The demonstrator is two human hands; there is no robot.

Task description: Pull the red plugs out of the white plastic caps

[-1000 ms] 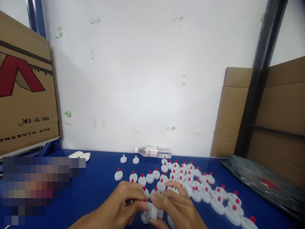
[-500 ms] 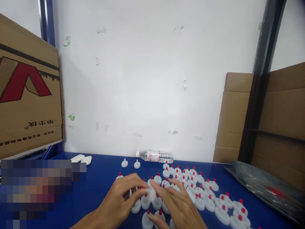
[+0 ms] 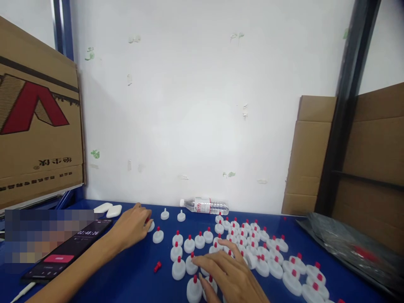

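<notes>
My left hand (image 3: 134,225) reaches to the left back of the group of caps. Its fingertips are closed around the red tip of a round white nozzle cap (image 3: 151,226), which stands on the table and is partly hidden by the hand. My right hand (image 3: 232,271) hovers over the near caps with fingers curved and apart, and I see nothing held in it. Near its fingertips stand white caps with red tips, such as this nozzle cap (image 3: 179,269). A loose red tip (image 3: 157,266) lies on the blue table between my hands.
Two white caps without red tips (image 3: 164,214) stand at the back, beside a lying plastic bottle (image 3: 202,206). Several red-tipped caps (image 3: 292,283) spread rightward. A phone (image 3: 66,252) lies left, a dark plastic bag (image 3: 350,248) right. Cardboard boxes (image 3: 41,147) flank the blue table (image 3: 126,269).
My hands were together at a white cap in the middle; they have parted. My left hand has moved left and back to another cap. The loose red tip and the phone have come into view.
</notes>
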